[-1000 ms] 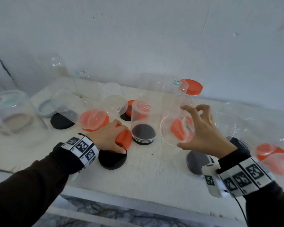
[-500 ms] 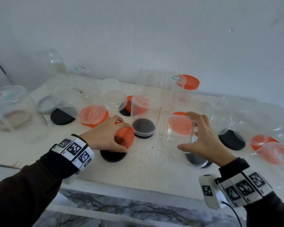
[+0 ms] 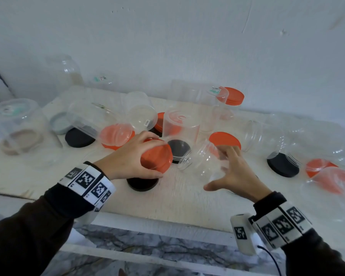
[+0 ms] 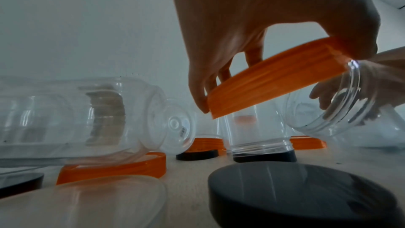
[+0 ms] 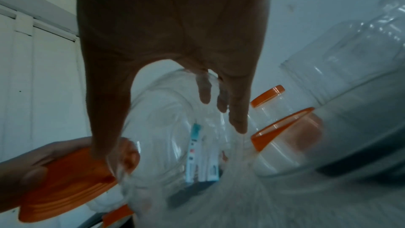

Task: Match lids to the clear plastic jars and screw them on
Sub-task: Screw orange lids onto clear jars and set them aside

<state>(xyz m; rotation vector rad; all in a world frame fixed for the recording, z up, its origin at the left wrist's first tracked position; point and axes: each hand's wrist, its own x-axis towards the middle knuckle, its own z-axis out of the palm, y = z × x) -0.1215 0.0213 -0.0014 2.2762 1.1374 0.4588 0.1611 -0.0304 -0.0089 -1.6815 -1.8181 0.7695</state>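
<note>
Fingers (image 3: 147,137) of your left hand (image 3: 126,158) curl over the rim of an orange lid (image 3: 156,157), thumb beneath it, holding it tilted above a black lid (image 3: 142,184) that lies on the pale tabletop (image 3: 167,198). Your right hand (image 3: 234,174) is spread wide around a clear jar (image 3: 202,160), which lies tipped with its open mouth toward the orange lid, the two just beside each other. Behind them an upturned clear jar (image 3: 180,126) stands on another black lid (image 3: 177,149), and more jars and orange and black lids lie scattered across the tabletop.

From your left wrist, the fingers (image 4: 198,93) pinch the ribbed edge of the orange lid (image 4: 276,75) from both sides, holding it slanted in the air. The clear jar's threaded mouth (image 4: 335,103) sits just right of the lid, your other hand's fingers behind it. Below, the black lid (image 4: 302,195) rests flat on the tabletop.

From your right wrist, the fingers (image 5: 237,115) stretch long over the clear jar (image 5: 175,136), thumb down its near side; a printed label (image 5: 194,153) shows through the wall. The orange lid (image 5: 65,185), in your left hand, meets the jar at lower left. Motion blur hides how firmly the fingers press.
</note>
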